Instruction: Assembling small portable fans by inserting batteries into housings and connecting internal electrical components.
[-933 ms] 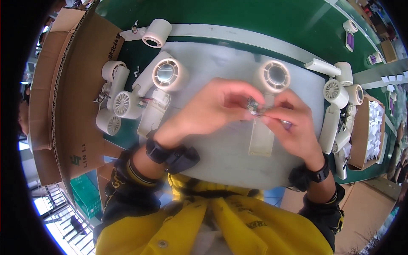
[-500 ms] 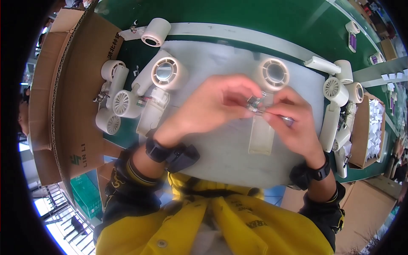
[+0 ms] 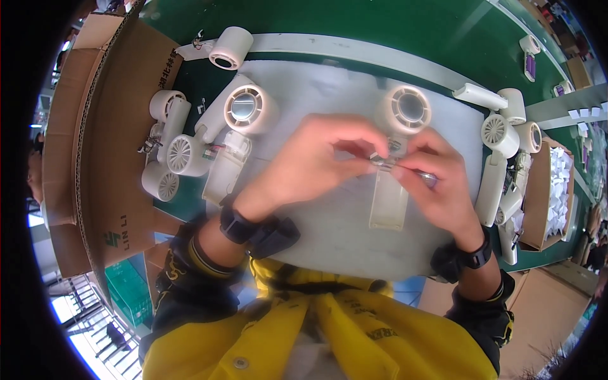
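Smooth green worktop (image 3: 354,25) spans the top of the frame; matte whitish mat (image 3: 304,225) at centre. Left hand (image 3: 320,155) pinches small silvery-and-white part (image 3: 380,161), right of centre, above cream plastic fan (image 3: 388,197) with round slotted head (image 3: 408,109) and long trough-like handle (image 3: 387,212). Right hand (image 3: 438,180) pinches shiny metallic piece (image 3: 429,180), shape mostly hidden. Step looks like fine two-handed work on the small part; next move probably calls for steady fingertips, light pressure.
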Motion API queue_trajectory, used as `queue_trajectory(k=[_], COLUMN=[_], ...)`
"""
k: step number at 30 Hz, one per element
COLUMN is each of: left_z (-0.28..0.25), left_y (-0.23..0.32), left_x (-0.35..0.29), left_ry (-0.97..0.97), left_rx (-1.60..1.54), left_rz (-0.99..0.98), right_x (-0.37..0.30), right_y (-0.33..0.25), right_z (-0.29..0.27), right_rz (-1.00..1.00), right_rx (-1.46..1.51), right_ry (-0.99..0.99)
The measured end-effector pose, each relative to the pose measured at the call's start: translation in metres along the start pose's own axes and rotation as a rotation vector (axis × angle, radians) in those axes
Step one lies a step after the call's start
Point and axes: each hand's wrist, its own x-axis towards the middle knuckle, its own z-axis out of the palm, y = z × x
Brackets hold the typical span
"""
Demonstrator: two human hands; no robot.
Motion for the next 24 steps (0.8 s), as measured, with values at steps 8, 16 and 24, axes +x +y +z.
queue_trajectory(k=[8,16,24], left_z=[0.002,0.009,0.012], left_y=[0.0,-0.003,-0.011], left_x=[0.0,0.001,-0.001], left_ry=[0.047,0.051,0.092], left_rx=[0.013,0.127,0.151], left_rz=[-0.008,0.081,0.069], right_x=[-0.001,-0.004,0.0], right_y=[0.002,0.002,0.0], right_z=[0.001,0.012,0.014], right_rz=[-0.056,-0.106,-0.197], right_rx=[-0.053,-0.202,-0.333], right_ry=[0.027,0.165,0.22])
